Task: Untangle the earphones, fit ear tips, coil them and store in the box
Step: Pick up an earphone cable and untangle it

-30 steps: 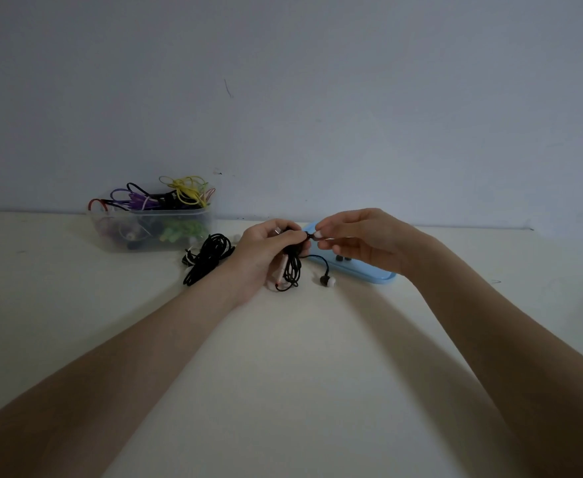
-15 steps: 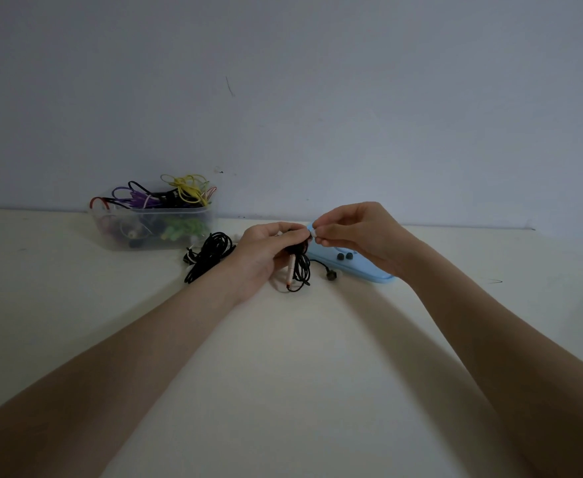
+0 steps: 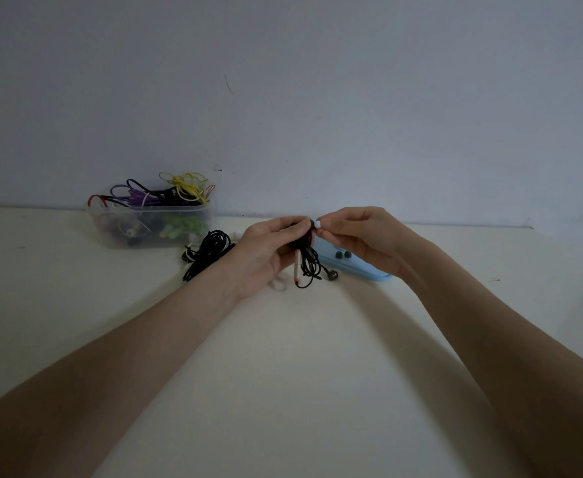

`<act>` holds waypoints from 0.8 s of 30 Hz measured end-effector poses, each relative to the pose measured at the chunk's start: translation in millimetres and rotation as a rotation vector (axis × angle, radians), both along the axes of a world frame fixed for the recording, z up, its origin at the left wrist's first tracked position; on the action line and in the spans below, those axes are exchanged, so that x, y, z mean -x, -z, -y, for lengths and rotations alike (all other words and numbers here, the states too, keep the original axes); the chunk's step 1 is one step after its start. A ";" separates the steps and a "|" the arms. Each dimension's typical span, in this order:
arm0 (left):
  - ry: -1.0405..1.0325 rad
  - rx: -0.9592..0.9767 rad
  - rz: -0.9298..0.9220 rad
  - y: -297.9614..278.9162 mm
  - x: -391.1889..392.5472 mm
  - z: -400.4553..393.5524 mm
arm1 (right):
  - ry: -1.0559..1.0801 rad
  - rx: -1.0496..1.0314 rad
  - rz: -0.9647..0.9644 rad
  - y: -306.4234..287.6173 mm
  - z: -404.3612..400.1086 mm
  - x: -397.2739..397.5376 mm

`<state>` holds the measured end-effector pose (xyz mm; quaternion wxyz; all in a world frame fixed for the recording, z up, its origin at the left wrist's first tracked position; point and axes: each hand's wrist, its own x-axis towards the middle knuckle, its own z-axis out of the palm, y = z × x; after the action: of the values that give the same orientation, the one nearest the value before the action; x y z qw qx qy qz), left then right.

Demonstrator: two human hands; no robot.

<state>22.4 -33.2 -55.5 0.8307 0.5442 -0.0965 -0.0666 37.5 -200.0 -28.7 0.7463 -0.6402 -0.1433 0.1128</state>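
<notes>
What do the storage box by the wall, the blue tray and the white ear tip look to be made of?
Storage box: clear, slightly frosted plastic, since the coloured cables show through its wall. Blue tray: probably smooth moulded plastic, uniform pale blue with a rounded edge. White ear tip, pinched by the right hand: likely soft silicone, though it is too small to be sure.

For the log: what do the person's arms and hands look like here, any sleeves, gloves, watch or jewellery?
Both forearms are bare as far as the frame shows: no sleeves, gloves or watch visible. The left hand and right hand are bare; no ring or bracelet can be made out in this dim light. Nothing marks either wrist.
</notes>
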 end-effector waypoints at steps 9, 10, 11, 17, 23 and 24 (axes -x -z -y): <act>0.030 -0.070 -0.025 4.8 -1.0 0.1 | -0.019 0.014 -0.016 4.2 1.6 1.4; 0.020 -0.058 -0.033 5.0 -1.1 0.3 | -0.017 -0.006 -0.020 4.7 0.1 0.9; 0.010 -0.040 -0.041 5.0 -1.2 0.9 | -0.014 -0.028 -0.024 4.9 -0.9 0.4; 0.023 0.026 -0.068 4.8 -1.5 1.0 | -0.006 -0.064 -0.044 4.4 -2.2 0.6; 0.050 0.016 -0.079 4.1 -0.7 0.3 | -0.014 -0.029 -0.040 2.7 -1.2 1.1; 0.059 0.008 -0.081 3.9 -0.5 0.7 | -0.014 -0.015 -0.041 2.2 -1.1 1.4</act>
<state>22.9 -33.9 -59.4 0.8338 0.5347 -0.0791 -0.1125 36.2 -199.0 -30.9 0.7530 -0.6310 -0.1332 0.1303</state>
